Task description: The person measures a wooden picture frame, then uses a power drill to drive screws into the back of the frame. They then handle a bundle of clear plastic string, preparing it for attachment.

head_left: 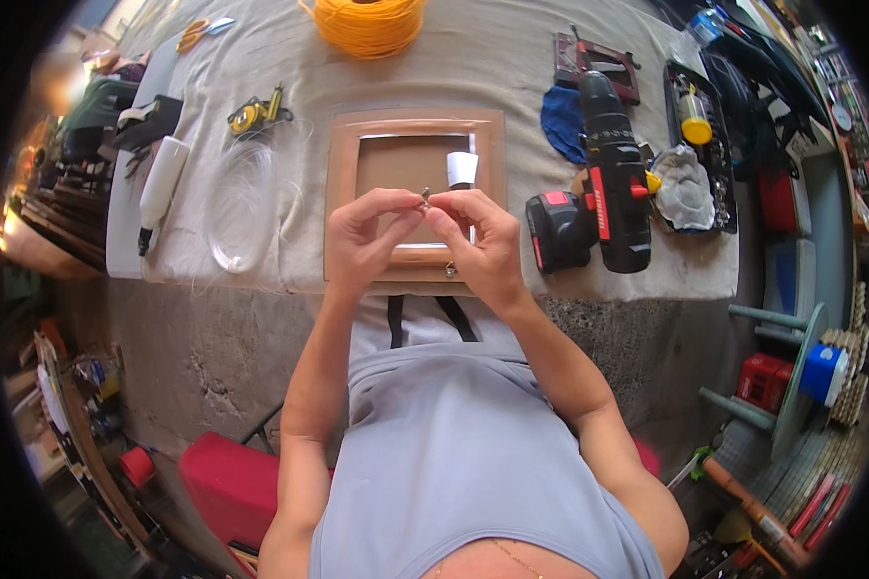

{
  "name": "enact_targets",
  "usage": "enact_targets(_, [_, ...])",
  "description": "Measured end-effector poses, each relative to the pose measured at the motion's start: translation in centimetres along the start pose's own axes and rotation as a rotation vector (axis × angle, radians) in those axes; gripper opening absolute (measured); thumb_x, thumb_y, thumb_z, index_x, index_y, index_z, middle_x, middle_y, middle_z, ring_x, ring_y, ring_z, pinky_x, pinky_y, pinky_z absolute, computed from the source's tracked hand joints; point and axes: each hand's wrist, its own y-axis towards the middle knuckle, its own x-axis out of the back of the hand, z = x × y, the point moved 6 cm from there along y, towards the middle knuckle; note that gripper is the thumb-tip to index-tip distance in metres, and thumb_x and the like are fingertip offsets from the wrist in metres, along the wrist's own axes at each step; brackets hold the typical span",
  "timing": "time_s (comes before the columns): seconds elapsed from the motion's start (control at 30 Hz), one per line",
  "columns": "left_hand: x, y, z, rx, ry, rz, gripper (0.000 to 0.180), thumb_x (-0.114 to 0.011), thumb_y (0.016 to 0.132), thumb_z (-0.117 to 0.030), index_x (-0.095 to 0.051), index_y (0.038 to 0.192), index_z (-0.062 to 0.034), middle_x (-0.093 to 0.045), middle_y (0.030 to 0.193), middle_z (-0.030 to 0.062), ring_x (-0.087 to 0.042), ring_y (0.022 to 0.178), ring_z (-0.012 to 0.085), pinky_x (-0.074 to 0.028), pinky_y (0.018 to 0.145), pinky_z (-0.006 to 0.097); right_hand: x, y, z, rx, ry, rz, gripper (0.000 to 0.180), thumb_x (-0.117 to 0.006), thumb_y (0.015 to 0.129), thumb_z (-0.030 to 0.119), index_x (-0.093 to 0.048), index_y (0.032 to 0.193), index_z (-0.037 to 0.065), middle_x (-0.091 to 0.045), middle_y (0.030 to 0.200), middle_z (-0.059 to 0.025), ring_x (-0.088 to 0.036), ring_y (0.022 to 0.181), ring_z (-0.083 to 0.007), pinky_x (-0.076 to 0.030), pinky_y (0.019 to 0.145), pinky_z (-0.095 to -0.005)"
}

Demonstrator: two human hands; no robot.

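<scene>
Over a wooden picture frame (342,174), both of my hands meet at the fingertips. Between them is a small metal fitting (425,196), too small to tell its exact kind. My left hand (369,227) pinches it from the left with thumb and forefinger. From the other side, my right hand (483,232) grips it in the same way. A second small metal piece (450,270) lies on the frame's near edge, below my right hand. On the frame's right side is a white object with a dark lower end (462,168), partly hidden by my right hand.
Left on the cloth-covered table (299,87) lie a coil of clear line (241,207), a white bottle (164,183), a yellow tape measure (251,116) and scissors (195,35). Orange cord (367,24) sits at the back. A cordless drill (613,174) and a black tray (719,154) are right.
</scene>
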Motion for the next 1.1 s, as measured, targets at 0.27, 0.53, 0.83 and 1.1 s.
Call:
enact_targets(0.27, [0.1, -0.9, -2.3, -0.003, 0.106, -0.046, 0.026, -0.067, 0.076, 0.015, -0.066, 0.099, 0.0044, -0.064, 0.091, 0.0066, -0.061, 0.086, 0.012, -0.049, 0.079, 0.024, -1.8, -0.6, -1.2, -0.275, 0.44, 0.118, 0.014, -0.064, 0.089, 0.01, -0.067, 0.094, -0.003, -0.065, 0.081, -0.0016, -0.051, 0.067, -0.0046, -0.042, 0.06, -0.0201])
enact_targets(0.53, [0.7, -3.8, -0.4, 0.214, 0.1, -0.007, 0.017, -0.066, 0.078, 0.01, -0.065, 0.095, 0.0043, -0.066, 0.089, 0.0077, -0.064, 0.085, 0.0126, -0.05, 0.078, 0.025, -2.5, -3.0, -2.9, -0.507, 0.492, 0.317, 0.018, -0.062, 0.092, 0.013, -0.066, 0.095, -0.005, -0.067, 0.082, -0.0022, -0.058, 0.073, -0.0041, -0.046, 0.063, -0.0202])
enact_targets(0.83, [3.0, -6.8, 1.3, 0.24, -0.127, -0.314, 0.006, -0.059, 0.081, 0.005, -0.062, 0.086, 0.0039, -0.067, 0.091, 0.0158, -0.067, 0.08, 0.0192, -0.057, 0.077, 0.032, -2.9, 2.1, -2.9, 0.0, -0.44, 0.286, 0.023, -0.065, 0.084, 0.013, -0.064, 0.101, -0.003, -0.065, 0.09, -0.0168, -0.066, 0.075, -0.0259, -0.053, 0.066, -0.0334])
enact_targets(1.1, [3.8, -6.0, 0.9, 0.233, -0.135, -0.382, 0.002, -0.06, 0.08, 0.004, -0.06, 0.08, 0.0015, -0.068, 0.088, 0.0165, -0.068, 0.074, 0.0202, -0.058, 0.074, 0.032, -5.7, 3.7, -6.6, 0.031, -0.875, 0.343, 0.013, -0.059, 0.082, 0.006, -0.064, 0.091, -0.002, -0.059, 0.093, -0.019, -0.065, 0.08, -0.0376, -0.054, 0.069, -0.0428])
